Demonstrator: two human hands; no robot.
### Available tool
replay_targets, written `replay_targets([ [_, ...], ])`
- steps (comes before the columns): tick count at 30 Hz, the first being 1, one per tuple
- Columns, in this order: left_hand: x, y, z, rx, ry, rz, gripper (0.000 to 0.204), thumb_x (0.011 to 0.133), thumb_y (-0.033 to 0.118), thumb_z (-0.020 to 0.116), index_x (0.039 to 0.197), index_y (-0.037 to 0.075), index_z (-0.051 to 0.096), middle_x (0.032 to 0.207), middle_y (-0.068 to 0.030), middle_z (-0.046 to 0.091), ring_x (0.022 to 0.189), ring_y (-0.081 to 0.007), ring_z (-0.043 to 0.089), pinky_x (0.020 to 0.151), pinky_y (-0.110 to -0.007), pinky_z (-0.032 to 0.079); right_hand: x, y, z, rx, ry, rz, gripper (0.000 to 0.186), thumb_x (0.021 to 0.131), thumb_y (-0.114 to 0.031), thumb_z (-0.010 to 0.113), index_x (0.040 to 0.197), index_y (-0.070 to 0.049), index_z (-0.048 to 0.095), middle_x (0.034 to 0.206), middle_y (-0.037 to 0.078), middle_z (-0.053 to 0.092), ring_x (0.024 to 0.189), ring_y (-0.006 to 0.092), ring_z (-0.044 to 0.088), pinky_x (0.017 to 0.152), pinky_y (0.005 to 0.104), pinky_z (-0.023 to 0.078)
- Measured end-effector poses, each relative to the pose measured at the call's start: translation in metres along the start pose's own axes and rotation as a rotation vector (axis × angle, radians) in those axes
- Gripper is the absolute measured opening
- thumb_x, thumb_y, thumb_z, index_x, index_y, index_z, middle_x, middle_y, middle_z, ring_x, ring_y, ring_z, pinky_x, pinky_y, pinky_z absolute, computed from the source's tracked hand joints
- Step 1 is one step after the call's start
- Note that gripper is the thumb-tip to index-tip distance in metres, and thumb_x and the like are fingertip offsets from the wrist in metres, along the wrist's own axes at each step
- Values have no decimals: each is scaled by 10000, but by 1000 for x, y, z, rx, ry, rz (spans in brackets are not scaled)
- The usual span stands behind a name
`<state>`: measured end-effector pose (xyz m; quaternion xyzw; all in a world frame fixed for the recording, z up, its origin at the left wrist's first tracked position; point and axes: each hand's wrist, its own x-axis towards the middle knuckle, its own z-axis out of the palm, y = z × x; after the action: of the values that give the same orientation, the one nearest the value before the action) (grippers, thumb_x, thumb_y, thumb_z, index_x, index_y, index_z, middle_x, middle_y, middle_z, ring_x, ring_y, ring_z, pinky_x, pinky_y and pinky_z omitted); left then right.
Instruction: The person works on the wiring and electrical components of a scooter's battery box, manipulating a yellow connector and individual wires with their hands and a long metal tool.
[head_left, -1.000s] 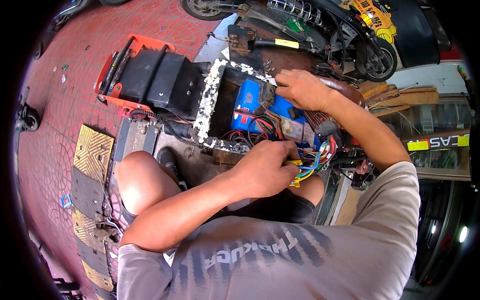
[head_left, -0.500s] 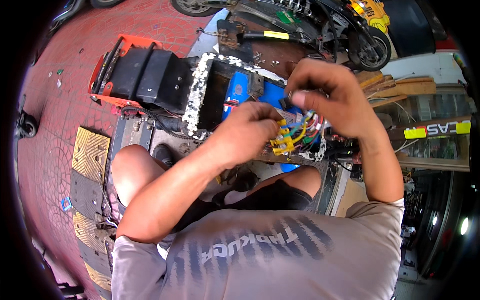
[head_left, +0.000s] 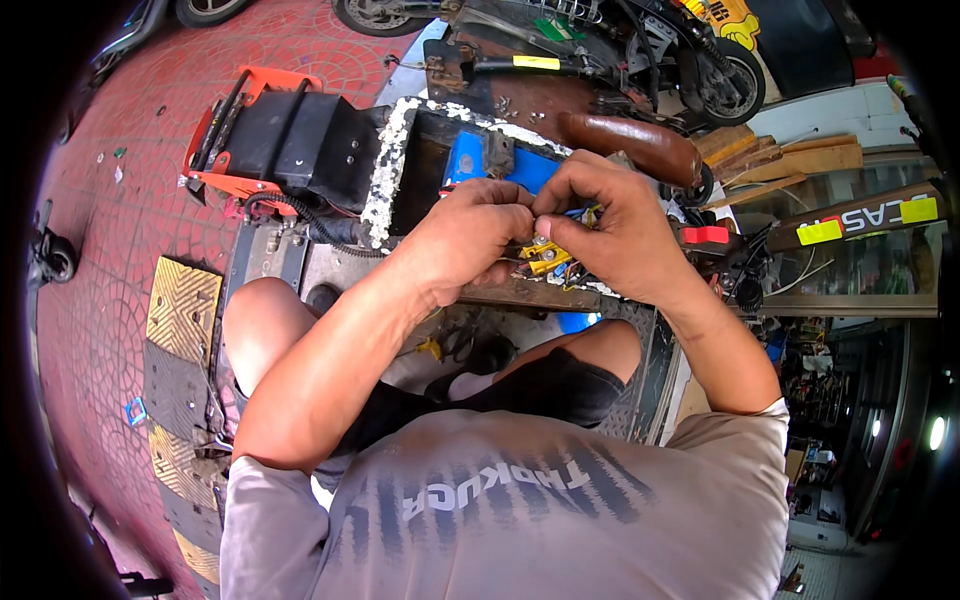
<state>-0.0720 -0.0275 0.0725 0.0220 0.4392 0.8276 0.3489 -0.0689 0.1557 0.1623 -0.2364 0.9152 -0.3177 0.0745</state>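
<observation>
Over an open black compartment whose rim (head_left: 386,170) is crusted with white flecks, my two hands meet fingertip to fingertip. My left hand (head_left: 478,238) is pinched closed on the left, and my right hand (head_left: 605,225) is pinched closed facing it. What lies between the fingertips is hidden. Just beneath them sits a cluster of yellow wire connectors (head_left: 545,264) with small metal ends, partly covered by the right fingers. Behind the hands a blue battery pack (head_left: 463,158) lies in the compartment, with a dark metal bracket (head_left: 499,158) on it.
The compartment belongs to a scooter with an orange-framed rear (head_left: 262,80) at left. A brown seat (head_left: 640,145) and a dismantled motorcycle (head_left: 690,60) stand beyond. Wooden planks (head_left: 790,155) lie at right. Yellow-black ramp pieces (head_left: 185,300) line the left.
My right hand has come down and left to meet my left hand above the yellow connectors. The loose coloured wires are now mostly covered. The brown seat has come into view behind.
</observation>
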Motion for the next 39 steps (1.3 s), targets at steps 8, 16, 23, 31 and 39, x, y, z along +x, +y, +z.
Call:
replay_targets([
  [8,-3,-4,-4,-12,-39,11,171,945,62,572,1076,-10,657,889,-44,643,587,-77,546,439,-227,410,-3,-1,8,-96,62,-124,119,828,-4,772,928,0,707,871,108,658,812,256,683,733,370,525],
  [16,1,-1,-13,-45,-126,-12,210,896,54,544,1057,-22,655,872,-79,647,570,-154,582,460,-263,429,0,-7,1,-172,-10,-134,114,837,0,771,932,0,706,869,106,645,807,263,677,719,374,520],
  [23,5,-7,-18,-171,-91,-11,272,998,234,486,955,17,643,866,-133,689,556,-201,630,435,-294,400,4,-9,-3,-98,-47,-69,116,815,11,746,928,-10,728,846,110,631,760,262,667,675,376,510],
  [31,3,-1,-14,-154,-105,-93,377,994,295,457,1151,16,655,975,-89,736,660,-202,613,538,-310,423,2,-22,-5,-368,-43,-109,94,791,-41,753,866,-34,696,846,95,641,798,317,661,688,434,487],
  [39,3,-4,-15,-107,-138,-75,400,1011,318,427,1155,24,657,1033,-85,733,756,-180,622,549,-309,440,9,-35,-9,-526,-124,-151,88,777,-91,737,823,-53,672,825,87,641,835,348,661,697,475,489],
])
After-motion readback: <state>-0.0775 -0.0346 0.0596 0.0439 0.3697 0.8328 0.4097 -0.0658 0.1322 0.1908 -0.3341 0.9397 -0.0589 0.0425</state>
